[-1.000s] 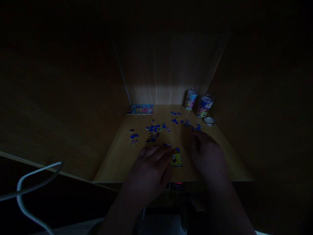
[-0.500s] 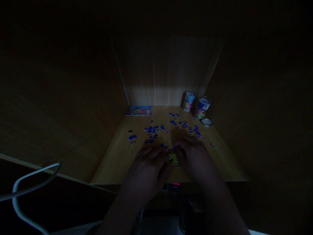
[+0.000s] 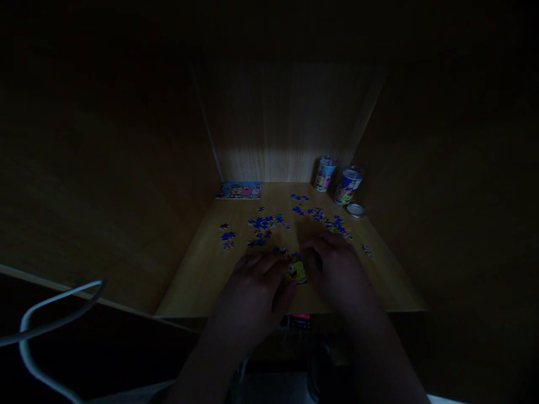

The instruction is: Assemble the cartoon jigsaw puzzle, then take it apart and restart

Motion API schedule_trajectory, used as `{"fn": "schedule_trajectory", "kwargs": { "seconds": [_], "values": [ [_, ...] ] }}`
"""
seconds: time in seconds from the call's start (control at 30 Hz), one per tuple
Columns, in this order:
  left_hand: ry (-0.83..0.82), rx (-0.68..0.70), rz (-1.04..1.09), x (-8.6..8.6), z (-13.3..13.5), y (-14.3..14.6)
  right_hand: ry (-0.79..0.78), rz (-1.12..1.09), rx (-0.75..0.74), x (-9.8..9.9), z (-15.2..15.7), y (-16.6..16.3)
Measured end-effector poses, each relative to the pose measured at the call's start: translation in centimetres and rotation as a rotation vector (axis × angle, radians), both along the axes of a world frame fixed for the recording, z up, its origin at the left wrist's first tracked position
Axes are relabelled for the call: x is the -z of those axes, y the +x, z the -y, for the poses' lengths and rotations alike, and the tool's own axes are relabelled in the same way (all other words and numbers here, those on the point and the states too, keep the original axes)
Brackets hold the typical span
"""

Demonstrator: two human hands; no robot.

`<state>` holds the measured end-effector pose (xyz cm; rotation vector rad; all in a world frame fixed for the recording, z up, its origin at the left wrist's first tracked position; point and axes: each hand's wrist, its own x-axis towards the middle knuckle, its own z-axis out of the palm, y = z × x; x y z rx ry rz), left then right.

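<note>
Wood desk (image 3: 202,286) — hands (image 3: 252,297) (image 3: 337,275) at jigsaw pcs (image 3: 296,270)

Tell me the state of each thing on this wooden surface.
left hand: at the patch's left side, fingers curled
right hand: fingertips at the patch's right side
yellow puzzle patch: pieces seemingly joined, between the hands
blue puzzle pieces: loose, scattered in clusters
picture card: flat by the back wall
two cartoon canisters: upright, side by side
round metal lid: lying flat beside the canisters

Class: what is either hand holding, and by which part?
Cannot be told: the left hand and right hand flank a yellow jigsaw section, but the dim view hides any grip.
</note>
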<state>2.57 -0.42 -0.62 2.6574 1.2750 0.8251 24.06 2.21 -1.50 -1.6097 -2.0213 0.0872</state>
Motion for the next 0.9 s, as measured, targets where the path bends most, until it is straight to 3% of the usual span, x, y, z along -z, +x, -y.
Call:
{"fn": "schedule_trajectory", "kwargs": {
  "seconds": [0.73, 0.83, 0.9],
  "values": [
    [-0.034, 0.002, 0.009, -0.1, 0.1, 0.2, 0.008, 0.055, -0.091, 0.5, 0.0, 0.1],
    [-0.030, 0.013, 0.109, -0.3, -0.1, 0.0, 0.004, 0.054, -0.095, 0.3, 0.1, 0.1],
    [-0.050, 0.023, 0.291, -1.4, 0.1, -0.4, 0.003, 0.050, -0.097, 0.3, 0.1, 0.2]
  ]
}}
